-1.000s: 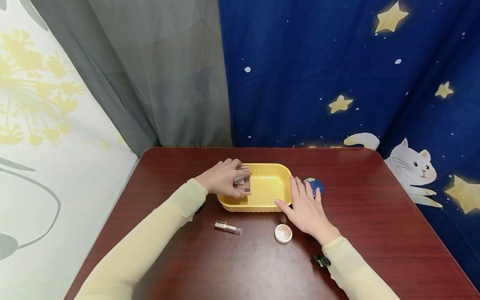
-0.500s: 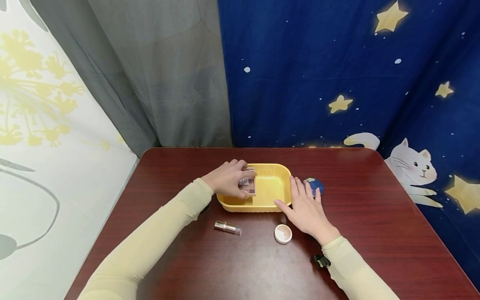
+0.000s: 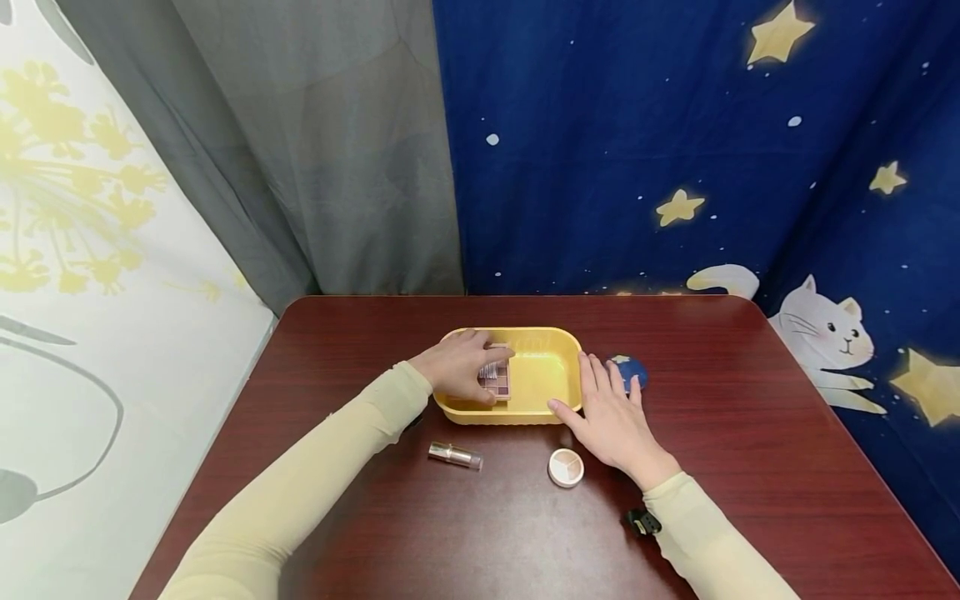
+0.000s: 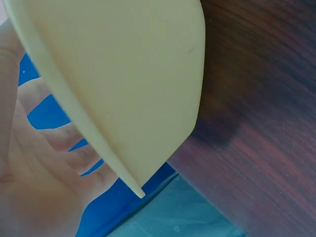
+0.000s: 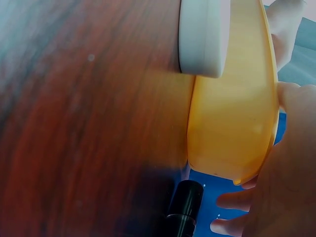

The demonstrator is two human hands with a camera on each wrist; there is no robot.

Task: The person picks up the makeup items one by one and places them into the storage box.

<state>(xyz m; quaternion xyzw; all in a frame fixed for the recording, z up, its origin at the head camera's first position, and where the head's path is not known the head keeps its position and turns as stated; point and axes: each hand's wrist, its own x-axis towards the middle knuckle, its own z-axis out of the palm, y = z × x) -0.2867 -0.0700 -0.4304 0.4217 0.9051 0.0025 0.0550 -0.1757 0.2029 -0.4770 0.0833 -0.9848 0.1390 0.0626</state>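
My left hand (image 3: 461, 367) reaches over the left end of a yellow plastic basket (image 3: 546, 415). Between its thumb and fingers it holds an eyeshadow palette (image 3: 497, 383), a flat square of purplish-brown pans, down inside the basket. In the left wrist view the basket wall (image 4: 128, 89) hides the palette. My right hand (image 3: 615, 421) has its fingers stretched out and rests on the basket's right rim. A blue round item (image 3: 630, 372) with a yellow mark lies just beyond its fingertips.
In front of the basket lie a lipstick-like tube (image 3: 455, 456) with a gold end and a round white pot (image 3: 566, 468) of beige segments. A black cylinder (image 5: 185, 207) is near the basket in the right wrist view. Curtains (image 3: 360, 150) hang behind the table (image 3: 360, 333).
My left hand has moved right with the palette, then lowered it a little further into the basket. The right hand has kept its place on the rim.
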